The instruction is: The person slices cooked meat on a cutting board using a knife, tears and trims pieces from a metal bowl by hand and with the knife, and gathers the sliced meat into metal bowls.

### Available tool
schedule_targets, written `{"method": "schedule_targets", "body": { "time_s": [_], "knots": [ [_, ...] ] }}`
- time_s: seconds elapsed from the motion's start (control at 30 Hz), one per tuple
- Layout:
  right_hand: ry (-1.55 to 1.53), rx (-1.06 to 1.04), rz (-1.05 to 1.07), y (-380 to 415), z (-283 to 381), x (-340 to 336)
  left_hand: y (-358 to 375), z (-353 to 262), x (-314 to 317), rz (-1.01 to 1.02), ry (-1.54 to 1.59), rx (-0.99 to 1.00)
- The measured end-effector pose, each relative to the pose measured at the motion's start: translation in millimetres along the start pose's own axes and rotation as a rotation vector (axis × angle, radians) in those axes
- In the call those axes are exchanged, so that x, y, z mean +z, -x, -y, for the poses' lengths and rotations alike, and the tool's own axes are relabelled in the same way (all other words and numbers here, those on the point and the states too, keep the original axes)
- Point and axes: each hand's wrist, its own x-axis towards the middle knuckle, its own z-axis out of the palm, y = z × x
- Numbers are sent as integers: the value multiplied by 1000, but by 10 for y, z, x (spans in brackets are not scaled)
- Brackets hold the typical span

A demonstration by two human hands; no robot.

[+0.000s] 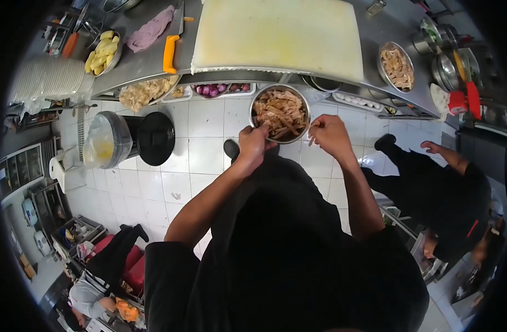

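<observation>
A round metal bowl (254, 98) filled with strips of cooked meat (280, 110) is held off the floor, close to the counter's front edge. My left hand (253, 145) grips its lower left rim, the fingers wrapped round it. Just right of the bowl, my right hand (328, 134) pinches a small strip of meat (311, 140) between thumb and fingers, apart from the rim. Beyond the bowl a large white cutting board (278, 36) lies on the metal counter (181, 55). Another bowl of meat pieces (396, 67) stands on the counter to the right.
An orange-handled knife (170, 54), a pink cloth (150, 29) and a bowl of peeled yellow pieces (103, 53) are on the counter's left. Red onions (210, 89) sit below. A lined bin (107, 141) stands left. One person (441, 191) is at right, another (93, 288) lower left.
</observation>
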Motion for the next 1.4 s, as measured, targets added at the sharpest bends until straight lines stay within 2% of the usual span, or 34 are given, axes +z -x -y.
{"method": "schedule_targets", "body": {
  "time_s": [0.1, 0.2, 0.23, 0.33, 0.4, 0.47, 0.57, 0.67, 0.73, 0.83, 0.93, 1.03, 1.13, 1.17, 1.27, 1.4],
  "knots": [
    [-241, -173, 35, -15, 104, 70, 46, -40, 169, 34, -71, -47],
    [247, -478, -294, 26, 179, 111, 18, 18, 282, 139, -37, -79],
    [169, -443, -289, 41, 189, 3, 17, 3, 293, 175, -35, -102],
    [-229, -360, -503, 73, -15, -448, 216, -77, 259, 260, -21, -212],
    [-584, -173, -529, 83, -255, -850, 463, -309, 343, 265, -12, -314],
    [-680, -99, -672, -79, -506, -1100, 411, -235, 597, 217, 27, -282],
    [-1006, 54, -748, -411, -668, -1277, 224, -312, 1025, 230, -8, -227],
    [-1166, -2, -687, -755, -899, -1493, 393, -510, 1077, 230, -54, -195],
    [-1217, 45, -732, -911, -873, -1555, 533, -812, 1120, 248, -24, -188],
    [-1269, 32, -771, -1194, -904, -1596, 551, -1167, 1193, 240, -17, -71],
    [-1155, 70, -929, -1386, -980, -1664, 377, -1463, 1272, 205, 12, 24],
    [-1080, 59, -846, -1300, -885, -1809, -7, -1601, 1309, 159, 57, 109],
    [-1069, -69, -724, -1069, -515, -1888, -278, -1630, 1281, 135, 102, 136],
    [-1035, -118, -661, -1047, -427, -1954, -374, -1651, 1220, 156, 143, 83],
    [-936, -306, -511, -834, 126, -2084, -307, -1580, 1220, 207, 91, 134],
    [-788, -351, -278, -727, 886, -1957, -129, -1579, 1132, 172, 10, 176]
  ]
}}
